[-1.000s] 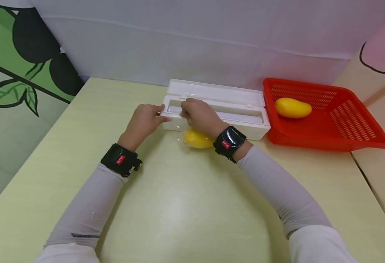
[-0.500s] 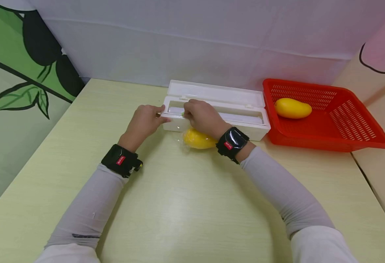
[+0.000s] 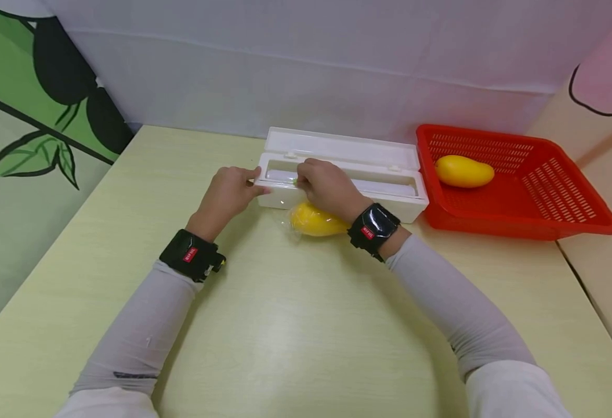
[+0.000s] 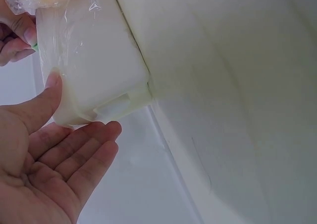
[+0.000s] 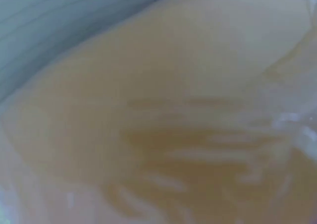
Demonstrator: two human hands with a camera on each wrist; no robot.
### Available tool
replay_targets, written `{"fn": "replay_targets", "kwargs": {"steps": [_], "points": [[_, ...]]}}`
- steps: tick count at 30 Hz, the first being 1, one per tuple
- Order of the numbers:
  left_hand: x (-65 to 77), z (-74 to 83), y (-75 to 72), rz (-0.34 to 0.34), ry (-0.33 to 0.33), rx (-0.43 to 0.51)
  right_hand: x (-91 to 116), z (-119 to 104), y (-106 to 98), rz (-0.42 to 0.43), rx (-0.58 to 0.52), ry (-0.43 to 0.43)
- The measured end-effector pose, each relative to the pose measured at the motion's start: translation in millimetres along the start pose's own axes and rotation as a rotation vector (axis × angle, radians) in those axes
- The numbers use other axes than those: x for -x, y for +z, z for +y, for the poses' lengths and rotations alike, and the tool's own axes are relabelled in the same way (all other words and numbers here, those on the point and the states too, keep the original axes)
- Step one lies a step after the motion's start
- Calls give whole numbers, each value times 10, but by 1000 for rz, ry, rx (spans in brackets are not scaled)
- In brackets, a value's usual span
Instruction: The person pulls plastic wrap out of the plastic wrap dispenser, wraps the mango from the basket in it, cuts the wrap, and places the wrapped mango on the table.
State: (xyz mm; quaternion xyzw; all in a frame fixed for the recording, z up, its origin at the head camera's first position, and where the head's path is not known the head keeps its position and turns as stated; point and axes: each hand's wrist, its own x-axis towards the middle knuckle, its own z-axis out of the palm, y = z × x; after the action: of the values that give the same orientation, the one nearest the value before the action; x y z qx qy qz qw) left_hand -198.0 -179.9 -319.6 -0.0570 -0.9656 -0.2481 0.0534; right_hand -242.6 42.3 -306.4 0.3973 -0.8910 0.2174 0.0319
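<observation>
Evidently busy at a pale worktop point(image 3: 274, 325), a person in grey sleeves reaches forward with both arms, a black band on each wrist. Along the worktop's far edge, right of its middle, lies a long white box point(image 3: 389, 204), its lid point(image 3: 337, 145) tipped back towards the wall. A pale roll point(image 3: 384, 187) rests in the slot.

The left hand point(image 3: 227, 194) grips the box's left end: the thumb presses the front face, while the fingers bend behind the end. I take this as bracing, so that the light box does not slide or twist under the other hand's work.

The right hand point(image 3: 333, 188), fingers curled, pinches a small green piece point(image 4: 34, 47) at the front rim of the slot, left of the box's middle. It looks like a tab made for fingertips, which would explain so narrow a hold. The right wrist view is too blurred to tell more.

Clear film point(image 4: 77, 48) drapes down the box's front to a yellow mango point(image 3: 313, 220) lying wrapped on the worktop, close against that front and partly under the right wrist. Its nearness probably keeps the film short.

At the worktop's far right corner, touching the box's end, sits a red basket point(image 3: 493, 223); a second mango point(image 3: 464, 171) lies inside, near the basket's left wall.
</observation>
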Motion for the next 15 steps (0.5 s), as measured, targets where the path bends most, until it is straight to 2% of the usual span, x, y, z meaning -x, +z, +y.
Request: {"fn": "replay_targets", "kwargs": {"steps": [15], "points": [[-4,-24,4,-3,9,-1,84,78,-8,7,-5,31]]}}
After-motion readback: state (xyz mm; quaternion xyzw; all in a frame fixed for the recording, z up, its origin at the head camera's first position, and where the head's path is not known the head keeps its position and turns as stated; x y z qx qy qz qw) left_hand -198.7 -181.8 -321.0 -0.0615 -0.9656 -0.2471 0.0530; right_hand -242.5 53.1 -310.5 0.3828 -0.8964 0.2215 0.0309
